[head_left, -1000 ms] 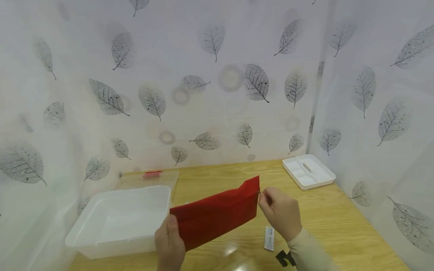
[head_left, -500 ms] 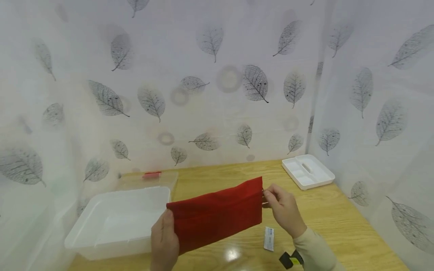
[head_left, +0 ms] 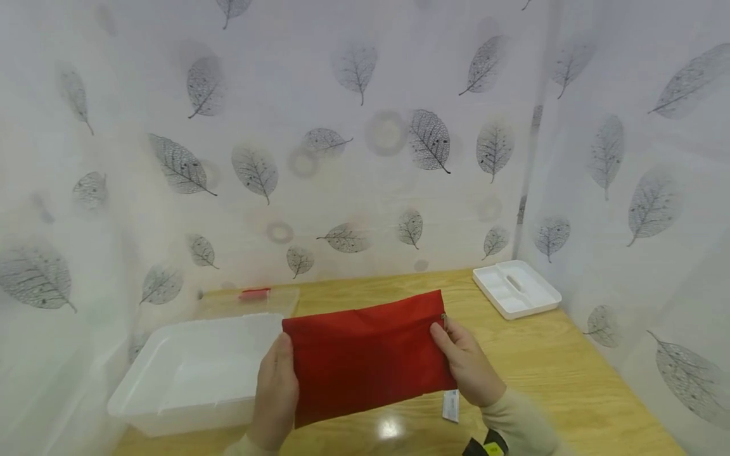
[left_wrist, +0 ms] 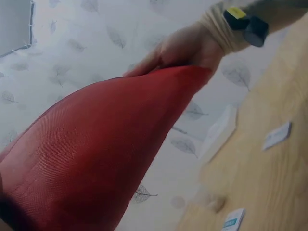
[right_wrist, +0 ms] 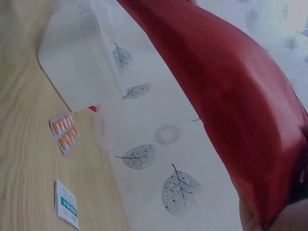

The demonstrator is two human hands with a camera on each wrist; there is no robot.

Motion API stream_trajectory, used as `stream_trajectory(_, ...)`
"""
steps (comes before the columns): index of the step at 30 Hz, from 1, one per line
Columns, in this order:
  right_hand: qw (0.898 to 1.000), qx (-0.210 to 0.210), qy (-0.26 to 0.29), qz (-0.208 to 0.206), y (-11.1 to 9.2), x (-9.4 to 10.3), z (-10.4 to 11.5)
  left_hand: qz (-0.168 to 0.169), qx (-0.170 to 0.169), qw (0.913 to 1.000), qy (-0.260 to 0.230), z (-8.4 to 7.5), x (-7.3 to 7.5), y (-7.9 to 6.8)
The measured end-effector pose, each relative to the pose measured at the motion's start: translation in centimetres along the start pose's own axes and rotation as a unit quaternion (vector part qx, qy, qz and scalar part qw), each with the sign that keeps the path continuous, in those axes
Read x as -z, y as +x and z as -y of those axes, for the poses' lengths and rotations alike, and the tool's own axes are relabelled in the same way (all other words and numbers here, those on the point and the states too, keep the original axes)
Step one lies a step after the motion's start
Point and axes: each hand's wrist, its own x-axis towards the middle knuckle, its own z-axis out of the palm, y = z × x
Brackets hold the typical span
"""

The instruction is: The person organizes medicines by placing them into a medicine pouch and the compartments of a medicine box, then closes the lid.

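A flat red zipper pouch (head_left: 371,361) is held up above the table, stretched between both hands. My left hand (head_left: 276,392) grips its left edge, with the thumb on the near face. At the opposite edge my right hand (head_left: 470,367) pinches the pouch, thumb in front, just below a small metal zipper pull (head_left: 444,316). In the left wrist view the underside of the pouch (left_wrist: 96,149) bulges slightly. What is inside it cannot be seen.
A white plastic tub (head_left: 188,405) stands at left, its clear lid behind it bearing a small red item (head_left: 255,294). A white divided tray (head_left: 516,310) sits back right. An orange blister pack (right_wrist: 64,132) and a folded leaflet (right_wrist: 66,204) lie on the table.
My right hand has moved from the zipper pull at the corner down onto the pouch's right edge. The pouch has turned more level and faces me more fully.
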Motion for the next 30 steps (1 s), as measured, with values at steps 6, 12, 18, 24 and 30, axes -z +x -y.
stream_trajectory(6,0.997,-0.018,0.013,-0.070,0.0,-1.4,-0.7,-0.010,-0.043,0.9903,0.132,0.9,-0.4,0.4)
stream_trajectory(12,0.994,-0.023,0.029,-0.107,0.8,-4.1,-0.9,-0.060,-0.025,0.9721,0.226,0.5,1.0,1.0)
stream_trajectory(18,0.994,-0.011,0.039,-0.103,1.7,-6.5,-1.2,-0.052,0.003,0.9680,0.245,0.3,3.3,1.5)
stream_trajectory(24,0.993,-0.016,0.072,-0.090,2.7,-8.7,-1.5,-0.058,-0.003,0.9622,0.266,0.7,5.7,1.7)
stream_trajectory(30,0.991,-0.027,0.128,-0.025,3.7,-10.6,-1.9,-0.107,-0.026,0.9558,0.272,0.9,9.0,2.5)
